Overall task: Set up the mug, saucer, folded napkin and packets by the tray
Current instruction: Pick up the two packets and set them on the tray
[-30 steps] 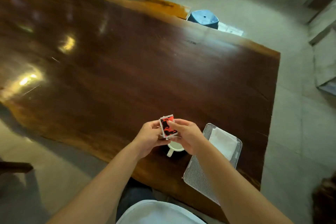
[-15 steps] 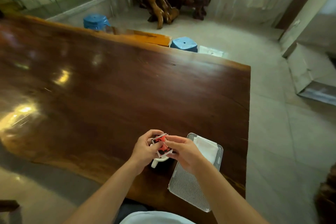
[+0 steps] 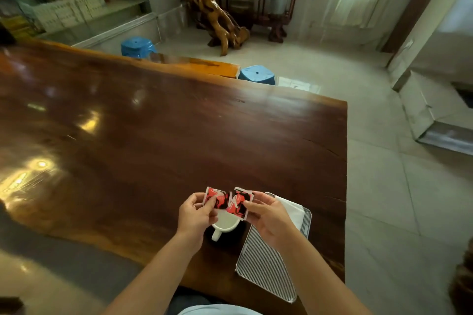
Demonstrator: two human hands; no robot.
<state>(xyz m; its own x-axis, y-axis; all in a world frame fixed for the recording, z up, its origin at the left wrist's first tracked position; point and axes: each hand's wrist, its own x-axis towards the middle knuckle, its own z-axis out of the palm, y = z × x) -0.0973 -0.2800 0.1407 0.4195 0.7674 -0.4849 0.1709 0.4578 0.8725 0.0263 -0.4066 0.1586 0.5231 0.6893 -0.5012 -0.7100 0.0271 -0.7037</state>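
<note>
1. Left hand (image 3: 195,217) pinches one red packet (image 3: 214,198). Right hand (image 3: 269,217) pinches a second packet (image 3: 239,204). Fingers of both hands are closed on packet edges, and the two packets overlap slightly in the air above the mug (image 3: 226,222).
2. The mug is white and sits on a dark saucer (image 3: 231,239), handle toward the person, just left of the tray (image 3: 268,271). The folded napkin (image 3: 291,210) lies on the tray's far end.
3. Step in hand, as I judge it: separate the packets and lay them down by the tray.
4. To do it well: keep the pinch at the edges and pull them apart flat.
5. Set them on bare table (image 3: 153,148) beside the saucer, side by side and aligned with the tray edge.
6. Risk: a packet dropping into the mug, so move clear of the rim before letting go.
</note>
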